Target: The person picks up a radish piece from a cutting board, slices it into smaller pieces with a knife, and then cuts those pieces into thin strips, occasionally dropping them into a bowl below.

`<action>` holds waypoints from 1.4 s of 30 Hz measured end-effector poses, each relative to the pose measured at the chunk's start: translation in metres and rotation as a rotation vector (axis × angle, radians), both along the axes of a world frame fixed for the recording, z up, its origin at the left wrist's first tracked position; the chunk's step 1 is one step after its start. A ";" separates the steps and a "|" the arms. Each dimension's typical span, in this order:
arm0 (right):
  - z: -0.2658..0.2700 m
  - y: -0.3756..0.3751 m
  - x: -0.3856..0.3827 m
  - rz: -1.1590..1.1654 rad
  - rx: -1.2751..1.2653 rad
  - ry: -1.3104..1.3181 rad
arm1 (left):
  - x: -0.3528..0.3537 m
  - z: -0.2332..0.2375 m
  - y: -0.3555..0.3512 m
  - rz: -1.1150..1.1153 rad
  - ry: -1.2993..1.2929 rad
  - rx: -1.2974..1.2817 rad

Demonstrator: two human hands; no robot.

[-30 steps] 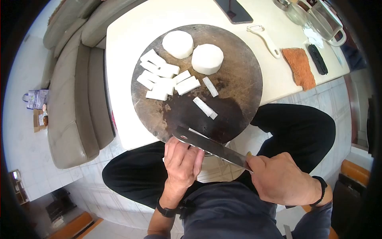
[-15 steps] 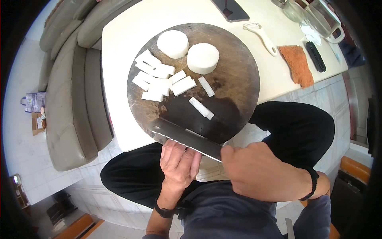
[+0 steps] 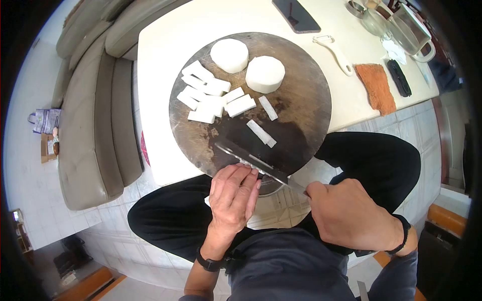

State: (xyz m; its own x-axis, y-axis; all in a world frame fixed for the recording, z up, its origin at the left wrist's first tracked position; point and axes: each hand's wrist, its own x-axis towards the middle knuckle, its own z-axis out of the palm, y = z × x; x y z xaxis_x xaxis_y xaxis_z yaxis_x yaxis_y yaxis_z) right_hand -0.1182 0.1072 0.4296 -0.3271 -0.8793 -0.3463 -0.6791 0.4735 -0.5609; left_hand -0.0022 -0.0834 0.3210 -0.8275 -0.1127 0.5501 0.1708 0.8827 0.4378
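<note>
In the head view my right hand (image 3: 351,215) is wrapped round the handle of a kitchen knife (image 3: 273,171). Its blade slants across the near edge of a round wooden chopping board (image 3: 301,100). My left hand (image 3: 231,195) rests at that edge with fingers bent against the blade. Its fingertips press on white radish pieces (image 3: 245,162), mostly hidden by hand and knife. Two thick radish rounds (image 3: 265,74) stand at the far side of the board. A cluster of cut radish sticks (image 3: 208,98) lies to the left, and two thin strips (image 3: 261,133) lie near the middle.
The board stands on a cream table (image 3: 155,110). Toward the back right are a phone (image 3: 297,16), a peeler (image 3: 335,54), an orange cloth (image 3: 375,88), a black rolled item (image 3: 398,78) and a glass jug (image 3: 409,30). A grey sofa (image 3: 95,125) stands at left.
The knife has turned from lying broad side up to nearly edge-on, its handle moving right with my right hand. My left hand has shifted slightly right, and white pieces now show at its fingertips.
</note>
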 end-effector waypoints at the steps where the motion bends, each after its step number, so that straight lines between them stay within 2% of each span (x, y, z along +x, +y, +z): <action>1: 0.003 0.000 0.001 0.002 0.001 -0.001 | 0.001 -0.001 0.000 0.001 0.005 -0.020; 13: 0.002 -0.003 -0.001 0.071 0.016 -0.069 | 0.005 -0.005 -0.002 -0.014 0.014 -0.007; 15: -0.004 -0.010 -0.003 0.105 -0.127 -0.047 | 0.005 -0.005 -0.001 -0.007 -0.002 -0.009; 18: -0.012 -0.028 0.001 0.110 -0.202 0.049 | 0.006 -0.005 -0.001 -0.014 -0.003 -0.022; 25: -0.017 -0.024 0.000 0.071 -0.214 0.084 | 0.002 -0.007 0.000 -0.003 0.037 -0.039; 30: -0.015 -0.009 -0.002 -0.018 -0.146 0.016 | 0.000 -0.008 0.001 0.006 0.056 -0.034; 42: -0.003 -0.004 -0.003 0.009 -0.025 -0.105 | 0.003 -0.008 -0.001 0.002 0.044 -0.018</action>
State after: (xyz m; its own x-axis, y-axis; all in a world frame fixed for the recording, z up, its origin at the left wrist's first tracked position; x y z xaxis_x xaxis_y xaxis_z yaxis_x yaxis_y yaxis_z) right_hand -0.1208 0.1027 0.4270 -0.2824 -0.8907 -0.3562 -0.6201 0.4528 -0.6406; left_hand 0.0008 -0.0839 0.3127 -0.8020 -0.1042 0.5882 0.1876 0.8909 0.4136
